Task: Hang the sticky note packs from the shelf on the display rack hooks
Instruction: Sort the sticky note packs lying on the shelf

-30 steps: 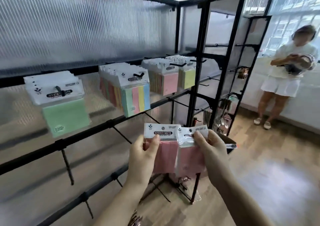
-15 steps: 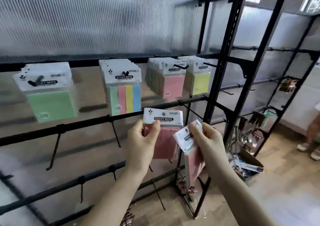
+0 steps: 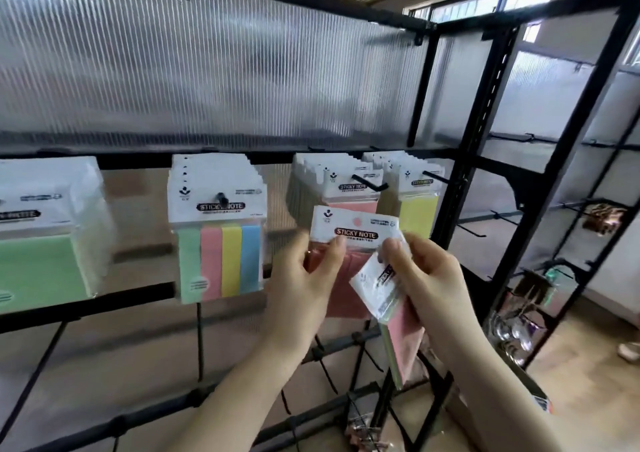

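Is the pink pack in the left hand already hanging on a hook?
Not yet. The left hand holds the pink pack upright before the rack; its hanging hole shows empty, no hook through it.

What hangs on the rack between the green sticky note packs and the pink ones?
In the head view, a stack of multicolour striped sticky note packs hangs between the green packs and the pink packs.
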Available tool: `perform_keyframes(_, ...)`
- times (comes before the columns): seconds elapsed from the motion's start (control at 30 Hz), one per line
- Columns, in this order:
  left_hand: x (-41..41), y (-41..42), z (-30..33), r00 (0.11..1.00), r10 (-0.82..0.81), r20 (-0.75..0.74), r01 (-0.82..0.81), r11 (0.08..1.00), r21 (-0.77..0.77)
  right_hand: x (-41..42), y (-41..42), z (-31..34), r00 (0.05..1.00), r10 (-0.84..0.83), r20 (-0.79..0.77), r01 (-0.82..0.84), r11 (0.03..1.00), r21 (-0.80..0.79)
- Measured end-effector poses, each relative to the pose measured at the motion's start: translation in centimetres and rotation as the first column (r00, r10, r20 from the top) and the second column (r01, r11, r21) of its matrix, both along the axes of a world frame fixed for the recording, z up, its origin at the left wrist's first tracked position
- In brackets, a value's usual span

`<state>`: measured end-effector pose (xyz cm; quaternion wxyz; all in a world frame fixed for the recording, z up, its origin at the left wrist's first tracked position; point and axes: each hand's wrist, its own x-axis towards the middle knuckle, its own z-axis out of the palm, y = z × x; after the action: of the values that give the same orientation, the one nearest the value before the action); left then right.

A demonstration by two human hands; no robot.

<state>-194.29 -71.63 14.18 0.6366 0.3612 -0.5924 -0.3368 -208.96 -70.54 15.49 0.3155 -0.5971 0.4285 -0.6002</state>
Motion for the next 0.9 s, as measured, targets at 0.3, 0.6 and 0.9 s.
perform_keyframes(0.3, -1.3, -3.4, 1.8, 0.978, -0.199, 0.058, 0.197, 0.979, 0.051, -1.2, -3.6, 1.5, 0.997, -0.010, 0.083, 0.014, 0.998, -0.056)
perform_keyframes(0.6, -2.6, -4.2, 3.4, 0.995, -0.091, 0.051, 0.094, 0.992, -0.078, -2.5, -5.5, 2.2, 0.988, 0.144, 0.048, -0.134, 0.978, -0.159)
perform_keyframes(0.9, -4.1, -3.9, 4.7, 0.999, 0.007, 0.034, -0.002, 0.989, -0.146, -4.0, -6.9, 3.1, 0.967, 0.251, 0.054, -0.237, 0.954, -0.184)
